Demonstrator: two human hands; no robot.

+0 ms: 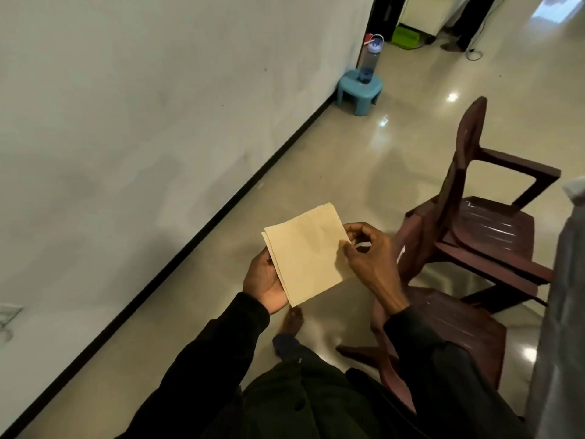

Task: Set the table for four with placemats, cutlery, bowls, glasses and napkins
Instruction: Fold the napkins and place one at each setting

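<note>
Beside the chair [493,223], the left hand [264,280] cradles a napkin [307,255]; the right hand [364,251] pinches its edge. It looks light and floppy, best held by the folded edges.

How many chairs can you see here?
2. One brown chair stands farther off at right; the nearer chair is just this side of it. Others may be hidden beyond the right edge.

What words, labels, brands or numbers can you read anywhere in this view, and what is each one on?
No text here can be read.
napkin: plain, no print on the side that shows.
water bottle on the blue stool: any marking is too small and blurred to read.
red item behind the bottle: too small to read.
wall, lower left: faint scribbled marks, not legible.
</note>
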